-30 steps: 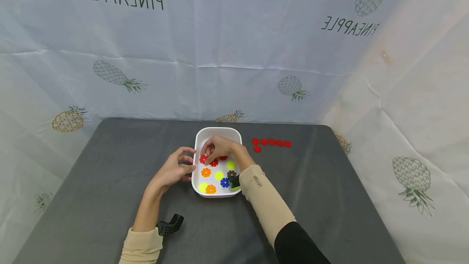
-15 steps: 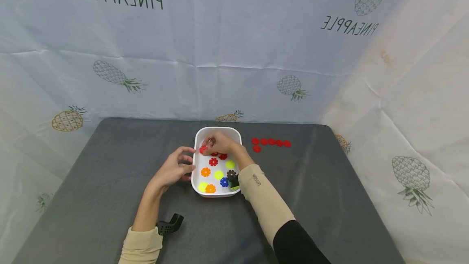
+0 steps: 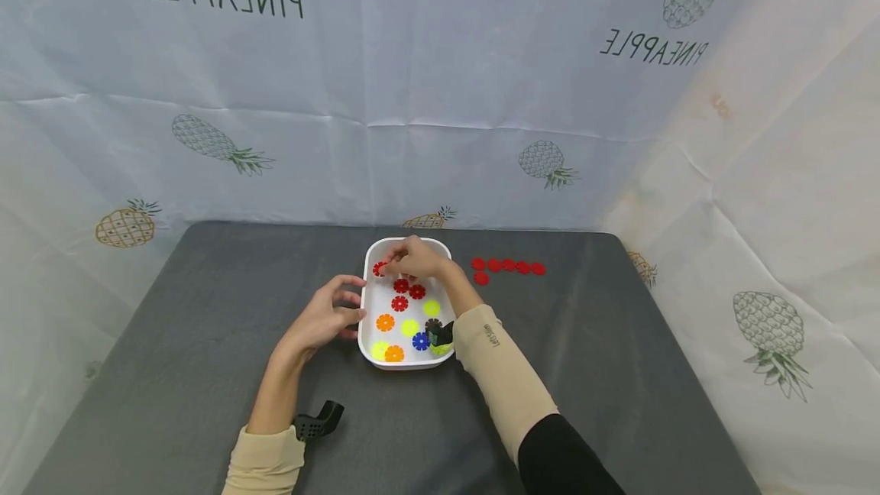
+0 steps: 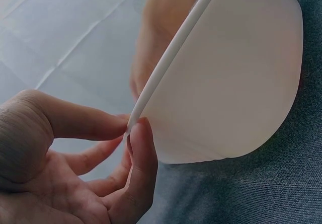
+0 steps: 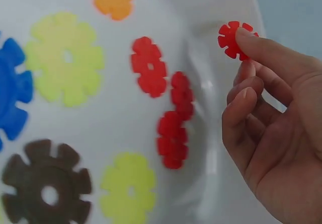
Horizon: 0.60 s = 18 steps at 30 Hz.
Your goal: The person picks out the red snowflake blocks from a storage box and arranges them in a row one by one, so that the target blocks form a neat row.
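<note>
The right hand (image 3: 415, 260), thumb and fingertip together, pinches a notched red plastic disc (image 5: 232, 40) inside the white rounded rectangular plastic tray (image 3: 406, 367), near its far left corner. The left hand (image 3: 330, 314) pinches the tray's left rim. Six red discs (image 3: 509, 265) lie to the right on the dark grey worktop (image 3: 571, 342).

I see a beige sleeve (image 3: 264, 461) on the left arm, creased across the cuff. Beside that cuff is a black mount (image 3: 319, 421), angular and bent, one face dotted with small holes. On the right arm I get a smoother beige sleeve (image 3: 505, 361) with small dark lettering (image 3: 491, 335), a black sleeve (image 3: 564, 453) higher up, and a dark wrist unit (image 3: 441, 334) with a greenish patch.
</note>
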{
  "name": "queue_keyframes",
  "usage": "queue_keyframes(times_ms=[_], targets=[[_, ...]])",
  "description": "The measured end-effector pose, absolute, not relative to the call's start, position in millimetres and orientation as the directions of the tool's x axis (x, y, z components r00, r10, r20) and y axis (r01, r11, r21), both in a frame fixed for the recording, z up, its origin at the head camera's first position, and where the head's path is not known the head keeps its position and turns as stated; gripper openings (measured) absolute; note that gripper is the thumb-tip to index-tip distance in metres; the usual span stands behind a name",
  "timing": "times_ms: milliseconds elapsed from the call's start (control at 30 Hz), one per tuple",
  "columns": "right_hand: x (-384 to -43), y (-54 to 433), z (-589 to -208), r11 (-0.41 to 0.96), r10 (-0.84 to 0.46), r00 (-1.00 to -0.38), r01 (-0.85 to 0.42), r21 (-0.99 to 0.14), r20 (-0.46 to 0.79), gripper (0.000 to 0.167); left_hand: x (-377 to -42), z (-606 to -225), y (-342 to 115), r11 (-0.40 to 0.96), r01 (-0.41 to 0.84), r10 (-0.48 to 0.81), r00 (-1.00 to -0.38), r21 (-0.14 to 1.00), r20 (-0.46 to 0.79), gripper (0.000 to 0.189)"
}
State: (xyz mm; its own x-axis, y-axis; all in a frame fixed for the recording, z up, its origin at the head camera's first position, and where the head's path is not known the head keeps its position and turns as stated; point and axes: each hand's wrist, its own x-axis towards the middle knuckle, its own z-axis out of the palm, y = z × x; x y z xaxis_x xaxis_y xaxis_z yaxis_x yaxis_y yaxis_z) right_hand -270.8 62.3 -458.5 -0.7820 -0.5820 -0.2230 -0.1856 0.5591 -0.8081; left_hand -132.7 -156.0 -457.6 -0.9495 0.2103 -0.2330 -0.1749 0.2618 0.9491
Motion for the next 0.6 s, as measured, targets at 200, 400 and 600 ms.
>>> queue_keyframes(times_ms=[200,400,600], targets=[[-274,80,-438,0.506,-0.599,-0.785,-0.219,-0.834,-0.158,0.021,-133,-458,-158,0.259,-0.17,0.218,-0.949,0.951,-0.229,0.06],[-278,109,-426,0.479,-0.583,-0.809,-0.264,-0.837,-0.079,0.02,-133,-458,-157,0.26,-0.165,0.217,-0.95,0.951,-0.224,0.06],[-279,149,-424,0.479,-0.532,-0.846,-0.257,-0.839,-0.044,0.022,-133,-459,-158,0.258,-0.16,0.219,-0.951,0.953,-0.219,0.06]])
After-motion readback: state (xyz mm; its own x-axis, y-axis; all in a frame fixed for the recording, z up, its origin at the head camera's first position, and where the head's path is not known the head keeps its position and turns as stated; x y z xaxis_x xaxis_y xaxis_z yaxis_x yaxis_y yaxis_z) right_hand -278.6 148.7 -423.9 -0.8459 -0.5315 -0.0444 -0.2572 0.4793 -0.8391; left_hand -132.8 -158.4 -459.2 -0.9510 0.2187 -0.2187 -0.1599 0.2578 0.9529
